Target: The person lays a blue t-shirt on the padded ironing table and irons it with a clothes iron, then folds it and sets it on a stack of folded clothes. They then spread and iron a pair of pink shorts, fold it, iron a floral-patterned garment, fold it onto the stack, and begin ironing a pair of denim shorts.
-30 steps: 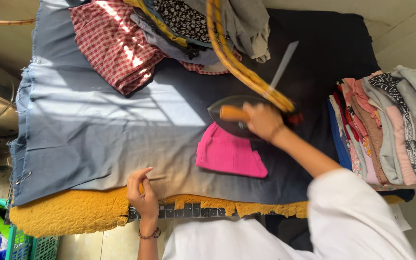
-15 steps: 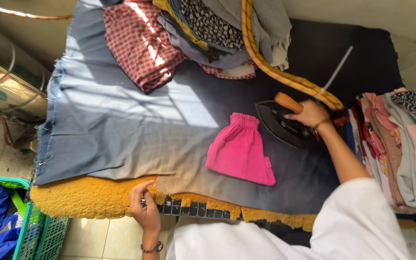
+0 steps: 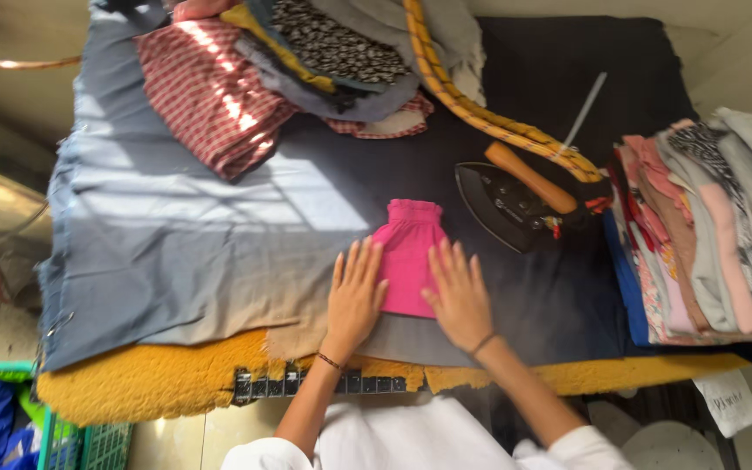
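Observation:
A small pink garment (image 3: 407, 252) lies flat on the grey-blue cloth covering the ironing table (image 3: 176, 252). My left hand (image 3: 354, 296) rests open on the garment's left edge, fingers spread. My right hand (image 3: 459, 296) presses flat on its right edge, fingers apart. A dark iron with a wooden handle (image 3: 515, 198) stands alone on the dark cloth to the right of the garment, a yellow braided cord (image 3: 480, 113) running from it to the far side.
A pile of unfolded clothes (image 3: 306, 61), including a red checked piece (image 3: 215, 96), lies at the far side. A stack of folded clothes (image 3: 707, 226) sits at the right. A yellow padded edge (image 3: 132, 383) borders the near side; a green basket (image 3: 10, 426) stands at lower left.
My right hand has let go of the iron, which now stands to the right. Both hands have moved onto the pink garment. The view has shifted.

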The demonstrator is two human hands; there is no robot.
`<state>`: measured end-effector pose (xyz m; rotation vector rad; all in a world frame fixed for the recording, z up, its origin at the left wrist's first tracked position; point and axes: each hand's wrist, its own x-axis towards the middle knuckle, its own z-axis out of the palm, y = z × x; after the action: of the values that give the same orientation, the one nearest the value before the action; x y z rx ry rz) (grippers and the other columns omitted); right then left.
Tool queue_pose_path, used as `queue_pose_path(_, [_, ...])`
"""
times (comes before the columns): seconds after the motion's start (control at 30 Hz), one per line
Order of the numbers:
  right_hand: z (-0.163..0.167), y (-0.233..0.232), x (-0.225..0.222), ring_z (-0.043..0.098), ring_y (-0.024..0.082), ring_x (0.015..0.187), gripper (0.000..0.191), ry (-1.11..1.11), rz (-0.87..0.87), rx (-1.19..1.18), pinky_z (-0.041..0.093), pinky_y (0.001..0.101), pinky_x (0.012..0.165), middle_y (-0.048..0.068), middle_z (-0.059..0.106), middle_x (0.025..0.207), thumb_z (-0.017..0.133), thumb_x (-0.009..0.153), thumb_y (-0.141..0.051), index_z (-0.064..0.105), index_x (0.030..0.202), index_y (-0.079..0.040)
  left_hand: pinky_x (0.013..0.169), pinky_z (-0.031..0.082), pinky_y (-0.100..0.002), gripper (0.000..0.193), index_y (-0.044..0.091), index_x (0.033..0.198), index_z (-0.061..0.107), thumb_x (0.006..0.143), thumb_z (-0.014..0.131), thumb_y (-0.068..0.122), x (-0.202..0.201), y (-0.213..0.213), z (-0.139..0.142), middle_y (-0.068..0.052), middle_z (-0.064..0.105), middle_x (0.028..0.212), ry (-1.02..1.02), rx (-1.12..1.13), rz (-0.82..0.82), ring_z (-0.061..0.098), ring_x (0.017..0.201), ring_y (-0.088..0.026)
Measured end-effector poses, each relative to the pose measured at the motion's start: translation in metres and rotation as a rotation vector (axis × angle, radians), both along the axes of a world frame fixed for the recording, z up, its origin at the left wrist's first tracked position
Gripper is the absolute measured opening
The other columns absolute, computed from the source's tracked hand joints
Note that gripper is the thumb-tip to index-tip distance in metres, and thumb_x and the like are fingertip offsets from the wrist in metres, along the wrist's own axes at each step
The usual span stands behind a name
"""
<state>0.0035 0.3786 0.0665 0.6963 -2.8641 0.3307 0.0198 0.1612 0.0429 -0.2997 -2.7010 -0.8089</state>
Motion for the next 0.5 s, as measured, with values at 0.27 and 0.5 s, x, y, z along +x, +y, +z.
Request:
queue_pose_path(0.27, [-0.005, 0.043, 0.017, 0.048, 0.029, 0.133, 0.050, -0.172, -0.501, -0.097, 0.035, 0.0495, 0.111, 0.008, 0.058, 0.137, 0.058, 0.097, -0.050, 0.062, 0.131, -0.013, 0.109, 0.033, -0.053, 0.057, 0.011, 0.149, 0.052, 0.098, 0.058, 0.037, 0.011, -0.024, -0.017, -0.020, 0.054, 0.141, -0.127, -0.085, 0.368, 0.050, 0.128, -0.037])
queue_pose_path(0.5, [-0.025, 0.023, 0.039, 0.061, 0.029, 0.088, 0.032, -0.157, -0.608, -0.288, 0.042, 0.0469, 0.079, 0.006, 0.068, 0.088, 0.079, 0.077, -0.045, 0.071, 0.085, -0.015, 0.085, 0.054, -0.044, 0.029, 0.009, 0.114, 0.065, 0.099, 0.070, 0.033, 0.016, -0.035, -0.056, -0.013, 0.069, 0.104, -0.265, 0.115, 0.252, 0.067, 0.096, -0.032])
